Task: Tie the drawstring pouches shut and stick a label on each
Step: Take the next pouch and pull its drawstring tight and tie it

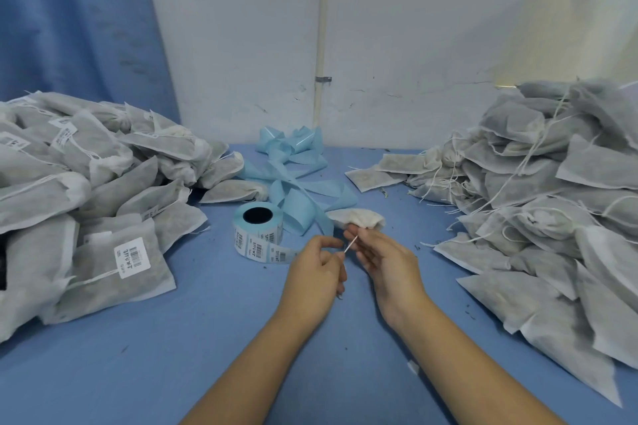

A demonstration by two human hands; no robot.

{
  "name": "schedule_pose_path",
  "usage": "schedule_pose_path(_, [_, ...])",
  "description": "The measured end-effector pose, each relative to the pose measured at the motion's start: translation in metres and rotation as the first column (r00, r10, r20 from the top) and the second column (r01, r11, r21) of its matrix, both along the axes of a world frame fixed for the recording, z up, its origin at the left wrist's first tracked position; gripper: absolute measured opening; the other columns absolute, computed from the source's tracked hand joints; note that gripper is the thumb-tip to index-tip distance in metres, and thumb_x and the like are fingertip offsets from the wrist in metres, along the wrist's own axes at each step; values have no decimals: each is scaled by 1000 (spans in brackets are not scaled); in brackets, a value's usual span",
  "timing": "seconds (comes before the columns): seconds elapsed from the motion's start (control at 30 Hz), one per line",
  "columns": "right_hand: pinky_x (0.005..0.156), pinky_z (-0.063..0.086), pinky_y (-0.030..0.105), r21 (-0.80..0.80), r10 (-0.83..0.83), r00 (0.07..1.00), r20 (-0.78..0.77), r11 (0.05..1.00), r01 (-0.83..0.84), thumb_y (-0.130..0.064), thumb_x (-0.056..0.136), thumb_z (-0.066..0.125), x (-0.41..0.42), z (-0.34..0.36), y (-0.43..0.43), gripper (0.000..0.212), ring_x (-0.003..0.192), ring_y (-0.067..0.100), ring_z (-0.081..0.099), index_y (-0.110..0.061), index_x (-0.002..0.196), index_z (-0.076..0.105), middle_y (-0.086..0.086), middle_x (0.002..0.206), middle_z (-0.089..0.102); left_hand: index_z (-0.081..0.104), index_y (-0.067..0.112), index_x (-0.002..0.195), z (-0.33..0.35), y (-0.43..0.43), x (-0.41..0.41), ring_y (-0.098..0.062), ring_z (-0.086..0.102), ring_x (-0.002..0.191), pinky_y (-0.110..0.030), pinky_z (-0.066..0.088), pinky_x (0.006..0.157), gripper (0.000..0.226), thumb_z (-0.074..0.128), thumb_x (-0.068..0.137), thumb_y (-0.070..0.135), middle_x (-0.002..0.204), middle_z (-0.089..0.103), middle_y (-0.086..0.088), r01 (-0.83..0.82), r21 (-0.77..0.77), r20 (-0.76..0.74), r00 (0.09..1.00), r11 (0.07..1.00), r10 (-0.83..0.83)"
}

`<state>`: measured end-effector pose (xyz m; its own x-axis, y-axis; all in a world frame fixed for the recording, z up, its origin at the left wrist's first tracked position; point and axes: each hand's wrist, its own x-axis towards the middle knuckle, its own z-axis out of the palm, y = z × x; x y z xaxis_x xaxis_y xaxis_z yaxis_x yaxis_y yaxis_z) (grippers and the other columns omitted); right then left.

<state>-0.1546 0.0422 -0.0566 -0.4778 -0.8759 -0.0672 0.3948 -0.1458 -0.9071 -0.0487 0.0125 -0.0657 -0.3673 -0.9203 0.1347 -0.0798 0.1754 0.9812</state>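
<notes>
Pouch (359,217) lies at twelve o'clock off right hand (386,262), which pinches its gathered neck. Left hand (316,267) pinches drawstring (349,247), which runs toward one o'clock.

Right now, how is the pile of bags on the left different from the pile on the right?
The left pile has barcode labels stuck on; the right pile shows none. The left pile's tops look bunched shut; the right pile has loose strings trailing out. Both are greyish cloth bags on the blue table.
</notes>
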Motion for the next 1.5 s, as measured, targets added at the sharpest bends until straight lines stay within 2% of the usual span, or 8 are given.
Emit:
schedule_pose_path(0.2, [70, 42, 19, -27, 41, 995, -92, 999, -44, -20, 97, 49, -1, 2, 2, 18, 78, 3, 67, -16, 96, 66, -3, 83, 75, 64, 13, 86, -7, -1, 4, 1, 52, 61, -8, 37, 59, 11, 56, 94, 13, 69, 59, 7, -88, -331, 158, 976, 940, 148])
schedule_pose_path(0.33, [58, 40, 14, -52, -75, 925, -372, 997, 60, -13, 96, 50, 3, 1, 3, 18, 59, 6, 51, -14, 83, 63, -7, 58, 61, 66, 13, 92, -9, -4, 8, -4, 49, 78, -7, 35, 70, 12, 55, 95, 18, 84, 55, 8, -81, -489, 252, 940, 868, 230])
schedule_pose_path(0.57, [60, 30, 34, -34, -136, 347, -928, 958, 285, -25, 92, 47, 1, -3, 5, 22, 76, 14, 43, -23, 71, 45, -7, 68, 51, 60, 19, 100, -6, 7, 6, -12, 53, 82, -29, 41, 64, 21, 43, 99, 32, 102, 48, 12, -25, -633, 406, 841, 774, 359])
schedule_pose_path(0.7, [66, 28, 31, -92, -112, 48, -993, 947, 308, -23, 92, 50, 3, -3, 8, 18, 86, 17, 46, -18, 75, 54, -9, 78, 59, 64, 19, 105, -4, 10, 5, -7, 54, 83, -22, 35, 57, 18, 48, 97, 22, 127, 41, 23, -50, -685, 293, 895, 727, 337])
schedule_pose_path(0.83, [84, 37, 34, -171, -153, -91, -984, 954, 247, -18, 87, 48, 8, -2, 13, 26, 114, 20, 53, -19, 104, 67, -9, 116, 66, 65, 13, 104, -2, 6, 4, 2, 53, 106, -12, 41, 80, 18, 49, 97, 9, 134, 48, 19, -143, -579, 75, 971, 803, 228])
schedule_pose_path(1.07, [90, 41, 33, -235, -222, -85, -971, 952, 195, -11, 77, 50, 13, -3, 14, 50, 118, 22, 53, -14, 126, 61, -4, 136, 56, 57, 20, 95, 8, 9, 0, 3, 56, 109, -13, 47, 82, 19, 45, 99, 6, 125, 56, 19, -97, -252, -252, 967, 963, 31])
schedule_pose_path(1.33, [94, 32, 25, -407, -398, -85, -913, 894, 188, -3, 77, 54, 15, -3, 12, 58, 120, 12, 40, -12, 134, 55, -4, 140, 51, 53, 33, 108, 11, 9, -11, 11, 55, 105, -6, 40, 88, 23, 39, 102, 15, 113, 61, 18, -100, -341, -169, 985, 935, 44])
schedule_pose_path(1.5, [94, 37, 17, -466, -500, 190, -845, 863, 197, -9, 89, 51, 4, -6, 9, 36, 106, 10, 50, -19, 121, 64, -21, 122, 56, 55, 27, 115, 6, 9, -10, 2, 54, 106, -8, 38, 87, 25, 37, 102, 15, 109, 58, 19, 36, -462, 45, 999, 886, -18])
